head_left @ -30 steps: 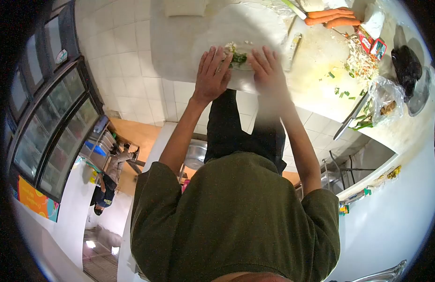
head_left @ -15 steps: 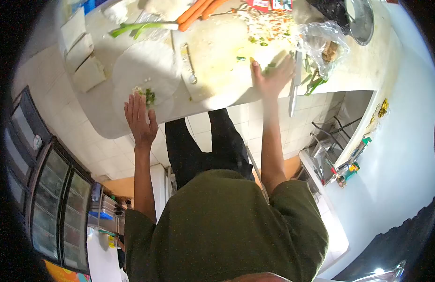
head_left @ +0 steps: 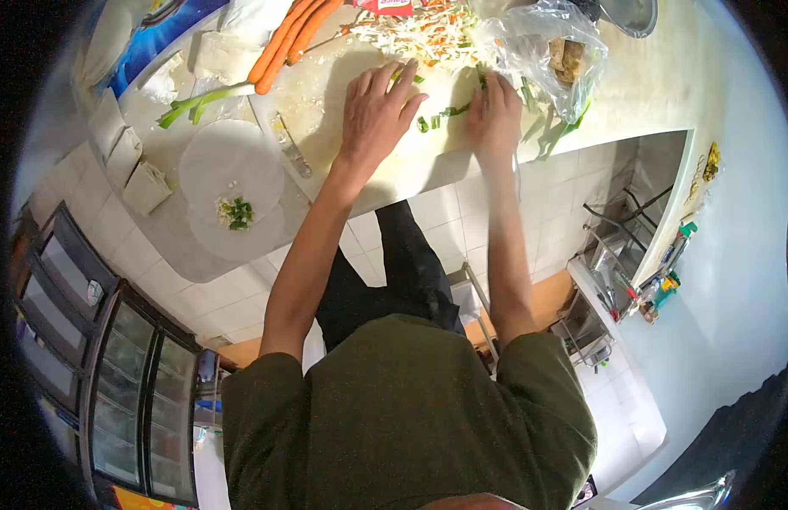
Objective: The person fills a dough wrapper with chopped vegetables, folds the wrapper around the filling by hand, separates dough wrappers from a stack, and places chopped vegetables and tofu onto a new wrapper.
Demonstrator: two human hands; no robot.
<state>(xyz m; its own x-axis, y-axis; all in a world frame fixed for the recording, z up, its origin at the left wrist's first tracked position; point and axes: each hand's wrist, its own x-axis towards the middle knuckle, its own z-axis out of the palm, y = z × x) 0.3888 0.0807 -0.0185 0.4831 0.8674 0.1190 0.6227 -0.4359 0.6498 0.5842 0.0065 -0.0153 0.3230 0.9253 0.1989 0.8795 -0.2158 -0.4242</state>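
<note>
My left hand (head_left: pixel 378 117) is over the cutting board (head_left: pixel 321 93), fingers apart, nothing visibly held. Its fingertips are near the shredded vegetables and bits of green onion. My right hand (head_left: pixel 496 115) is low over the right side of the board, fingers pointing away from me, slightly blurred; whether they grip anything is unclear. Green onion pieces (head_left: pixel 435 123) lie between the two hands. At the left, a small heap of chopped greens (head_left: pixel 236 214) rests on a round white wrapper (head_left: pixel 228 161). The knife is mostly hidden by my right hand and arm.
Shredded cabbage and carrot (head_left: pixel 423 34) lie at the back of the board. Carrots (head_left: pixel 296 38) and a green onion (head_left: pixel 202 100) lie left of them. A clear plastic bag (head_left: pixel 572 55) with brown pieces sits at right. White blocks (head_left: pixel 147 187) line the left edge.
My left hand has left the chopped greens on the wrapper and moved right onto the board. My right hand has moved slightly, toward the board's back. The view has shifted.
</note>
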